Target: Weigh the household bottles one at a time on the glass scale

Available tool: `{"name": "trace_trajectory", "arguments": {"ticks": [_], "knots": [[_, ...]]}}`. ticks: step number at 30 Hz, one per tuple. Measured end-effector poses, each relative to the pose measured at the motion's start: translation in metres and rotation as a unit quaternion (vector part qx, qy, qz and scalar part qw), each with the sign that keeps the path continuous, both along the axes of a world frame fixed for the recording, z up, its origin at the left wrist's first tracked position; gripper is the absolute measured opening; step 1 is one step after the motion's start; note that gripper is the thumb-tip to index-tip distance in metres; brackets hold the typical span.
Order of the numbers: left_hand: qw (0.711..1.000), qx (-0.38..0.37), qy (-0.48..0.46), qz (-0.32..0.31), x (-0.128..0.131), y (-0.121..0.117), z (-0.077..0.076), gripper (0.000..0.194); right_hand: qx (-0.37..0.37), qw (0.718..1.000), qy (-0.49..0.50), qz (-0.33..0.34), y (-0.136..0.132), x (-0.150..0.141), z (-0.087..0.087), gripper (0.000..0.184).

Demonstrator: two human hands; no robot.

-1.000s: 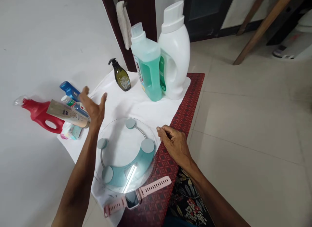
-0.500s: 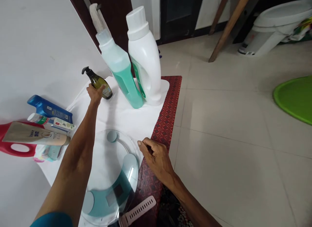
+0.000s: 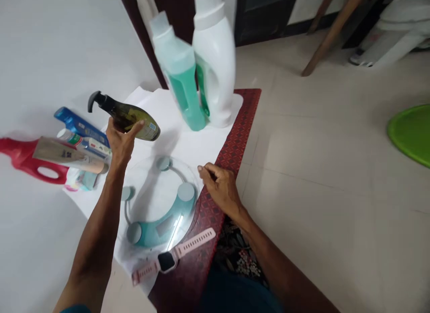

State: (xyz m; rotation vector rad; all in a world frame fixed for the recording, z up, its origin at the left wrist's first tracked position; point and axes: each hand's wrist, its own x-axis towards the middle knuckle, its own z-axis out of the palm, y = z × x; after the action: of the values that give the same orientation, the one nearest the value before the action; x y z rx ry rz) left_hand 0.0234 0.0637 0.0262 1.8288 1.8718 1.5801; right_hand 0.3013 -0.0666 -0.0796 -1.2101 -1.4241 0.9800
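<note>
A dark olive pump bottle (image 3: 130,114) with a black pump head is held up in my left hand (image 3: 120,143), tilted on its side over the white cloth. My fingers and thumb wrap its middle. Below it lies a round glass scale (image 3: 151,232) with teal parts and grey discs. My right hand (image 3: 221,187) rests by the red patterned table edge, right of the scale, its fingers curled in with nothing visible in them. A pink-strapped smartwatch (image 3: 167,261) lies at the near side of the scale.
A green-liquid bottle (image 3: 186,95) and a white jug (image 3: 217,57) stand at the far end. By the wall are a blue bottle (image 3: 82,127), a beige tube (image 3: 63,154) and a red jug (image 3: 28,158). A green rounded object (image 3: 411,131) is at the right.
My left hand has lifted the pump bottle off the cloth and brought it nearer, tipping it over further. The view has shifted, showing the whole watch. My right hand keeps its curled pose.
</note>
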Motion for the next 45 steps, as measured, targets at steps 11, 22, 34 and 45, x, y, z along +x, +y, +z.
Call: {"name": "trace_trajectory", "arguments": {"ticks": [11,22,34,45], "knots": [[0.996,-0.086,-0.019,-0.007,0.014,-0.186,0.009,0.057,0.007,1.0,-0.012,-0.005,-0.003,-0.004,0.001,0.048],[0.994,-0.105,-0.013,-0.01,0.022,-0.203,-0.004,0.06,0.017,1.0,-0.014,-0.013,-0.001,-0.005,-0.004,0.05],[0.99,-0.101,0.036,-0.086,0.005,-0.216,-0.001,0.087,0.012,1.0,-0.012,-0.019,-0.001,-0.005,-0.005,0.047],[0.996,-0.048,-0.073,0.018,-0.004,-0.205,-0.007,0.063,0.01,0.999,-0.033,-0.02,-0.001,-0.004,-0.008,0.049]]}}
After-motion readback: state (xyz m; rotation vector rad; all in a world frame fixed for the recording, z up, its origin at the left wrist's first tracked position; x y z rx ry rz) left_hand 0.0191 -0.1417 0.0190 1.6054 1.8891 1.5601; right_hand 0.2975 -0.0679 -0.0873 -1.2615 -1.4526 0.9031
